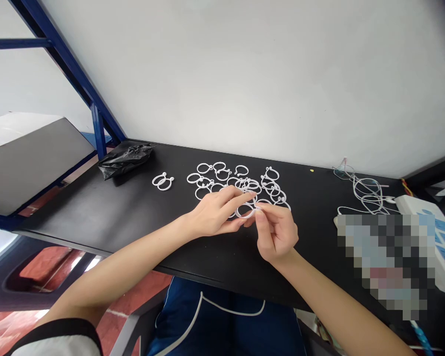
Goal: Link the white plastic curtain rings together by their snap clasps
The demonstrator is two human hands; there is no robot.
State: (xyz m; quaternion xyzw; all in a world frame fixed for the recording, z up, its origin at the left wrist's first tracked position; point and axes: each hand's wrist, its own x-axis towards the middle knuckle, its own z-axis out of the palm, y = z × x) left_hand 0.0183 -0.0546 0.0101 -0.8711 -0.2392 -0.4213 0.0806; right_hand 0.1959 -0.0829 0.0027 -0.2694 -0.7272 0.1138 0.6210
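Note:
Both my hands meet over the black table (96, 217), pinching one white plastic ring (244, 211) between them. My left hand (218, 212) grips the ring's left side with thumb and fingers curled. My right hand (276, 235) pinches its right side with thumb and forefinger. Just behind the hands lies a pile of several white rings (241, 183), loosely overlapping. Two more white rings (163, 181) lie apart to the left of the pile.
A crumpled black plastic bag (126, 159) sits at the table's back left. White cables (367, 190) and a white and blue power strip (430, 222) lie at the right. A blurred patch covers something at the right front. A blue metal frame (96, 118) stands at the left.

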